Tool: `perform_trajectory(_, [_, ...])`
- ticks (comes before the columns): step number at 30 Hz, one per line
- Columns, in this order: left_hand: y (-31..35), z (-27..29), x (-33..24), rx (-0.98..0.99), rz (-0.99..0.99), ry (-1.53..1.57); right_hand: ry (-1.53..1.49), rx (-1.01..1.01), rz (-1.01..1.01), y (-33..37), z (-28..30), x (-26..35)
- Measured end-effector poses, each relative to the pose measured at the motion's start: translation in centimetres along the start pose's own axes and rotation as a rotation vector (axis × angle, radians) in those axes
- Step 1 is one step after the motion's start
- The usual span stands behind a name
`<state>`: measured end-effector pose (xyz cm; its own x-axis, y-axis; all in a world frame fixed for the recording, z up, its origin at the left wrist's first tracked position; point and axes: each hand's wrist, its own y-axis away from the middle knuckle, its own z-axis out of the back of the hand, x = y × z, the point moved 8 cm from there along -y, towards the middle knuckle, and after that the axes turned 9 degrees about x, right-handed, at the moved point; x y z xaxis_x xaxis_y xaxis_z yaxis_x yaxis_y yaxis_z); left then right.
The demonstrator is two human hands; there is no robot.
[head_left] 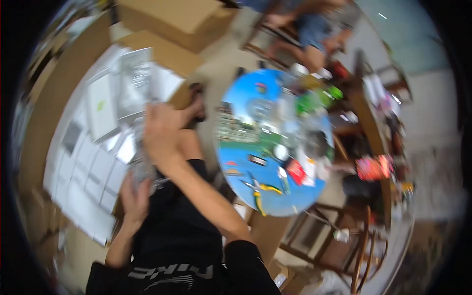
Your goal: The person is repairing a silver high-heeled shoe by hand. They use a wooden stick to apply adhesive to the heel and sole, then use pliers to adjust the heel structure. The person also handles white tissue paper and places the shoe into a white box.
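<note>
Motion blurs the picture. My left hand [135,199] is curled around the lower part of a clear, see-through plastic item [141,169], whose exact kind I cannot make out. Above it, my right hand [162,132] is closed at the item's upper end, its fingers pointing left. Both hands are over the right edge of a large open carton [73,61]. Inside that carton lie many white boxes [88,164], a larger flat white box [102,105] and a white tray [135,81] with clear contents.
To the right stands a round blue-patterned table [236,194] with yellow-handled pliers [260,187], a red packet [296,172] and green items [317,98]. Wooden chairs [366,246] flank it. Another person [314,37] sits beyond. More cardboard boxes [172,17] stand at the top.
</note>
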<state>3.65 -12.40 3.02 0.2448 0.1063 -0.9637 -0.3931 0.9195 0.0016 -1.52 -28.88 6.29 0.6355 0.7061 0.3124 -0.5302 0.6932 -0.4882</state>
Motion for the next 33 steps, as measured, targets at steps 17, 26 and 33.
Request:
perform_trajectory(17, [1.8, 2.9, 4.1, 0.091, -0.068, 0.251, -1.171, 0.773, -0.361, 13.4, -0.7, 0.0])
perform_trajectory(26, [1.9, 2.5, 4.6, 0.11, -0.081, 0.311, -1.06, 0.912, -0.493, 9.5, 0.8, 1.3])
perform_trajectory(33, [2.9, 3.2, 6.1, 0.093, 0.087, 0.492, -1.052, 0.992, -0.504, 10.2, -0.8, 1.6])
